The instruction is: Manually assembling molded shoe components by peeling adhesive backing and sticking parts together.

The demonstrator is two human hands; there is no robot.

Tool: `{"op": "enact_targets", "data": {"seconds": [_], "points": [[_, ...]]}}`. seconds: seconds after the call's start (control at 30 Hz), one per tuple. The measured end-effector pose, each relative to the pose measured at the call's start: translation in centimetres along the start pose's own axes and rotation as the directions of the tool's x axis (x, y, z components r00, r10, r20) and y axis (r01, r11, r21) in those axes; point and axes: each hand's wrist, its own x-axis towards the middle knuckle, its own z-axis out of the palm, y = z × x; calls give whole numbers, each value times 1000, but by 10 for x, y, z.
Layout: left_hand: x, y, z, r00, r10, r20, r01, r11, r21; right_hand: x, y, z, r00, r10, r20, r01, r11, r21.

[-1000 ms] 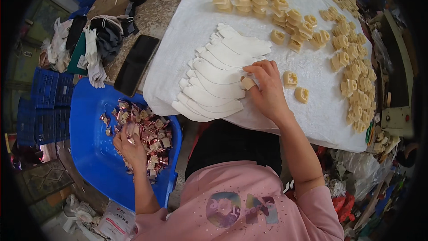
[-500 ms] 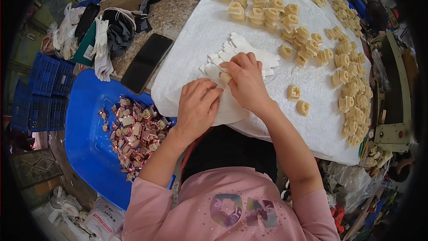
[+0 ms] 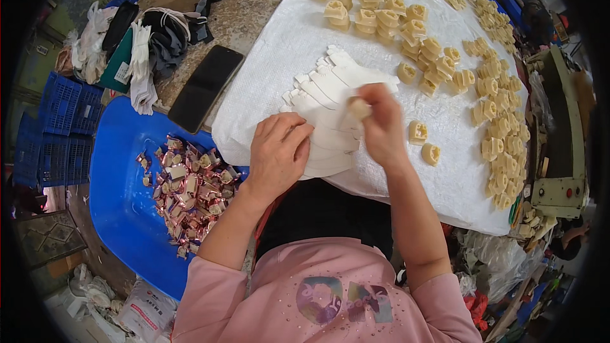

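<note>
My left hand (image 3: 279, 149) lies over the near left part of a fanned stack of flat white cut pieces (image 3: 327, 89), its fingers lightly bent and resting on them. Just right of that stack, above the white sheet, my right hand (image 3: 383, 124) pinches a small cream block (image 3: 359, 109). Motion blurs this hand and the block, so the block's details cannot be told. Close by on the right are two loose hollow cream plastic blocks (image 3: 418, 132), one nearer to me than the other.
Many similar cream blocks (image 3: 429, 57) stand on the white woven sheet (image 3: 254, 101) at the far side and right. A black phone (image 3: 206, 89) lies left of it. Below, a blue tub (image 3: 121, 216) holds shiny pink-and-beige pieces (image 3: 190, 190). Blue crates (image 3: 67, 108) stand far left.
My right hand has lifted off the white pieces and moved right with the small cream block. The left hand stays nearly in place on the stack.
</note>
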Motion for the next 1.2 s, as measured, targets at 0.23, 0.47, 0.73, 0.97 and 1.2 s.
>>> {"op": "enact_targets", "data": {"seconds": [0.23,0.47,0.73,0.97,1.2], "points": [[24,34,-9,977,2,212,-17,997,72,-46,-40,-56,942,-30,-335,97,978,185],[16,84,38,902,-29,430,295,769,-568,-76,-38,-68,984,-179,18,180,983,-28],[9,89,56,800,-197,567,592,417,-690,-107,25,-150,969,-109,-220,-79,710,-700],[7,94,63,731,-279,623,639,-40,-768,-122,17,-143,946,-204,-252,-56,663,-747],[9,96,55,724,-326,608,605,-122,-787,-110,-26,-129,999,33,33,16,403,-915]]}}
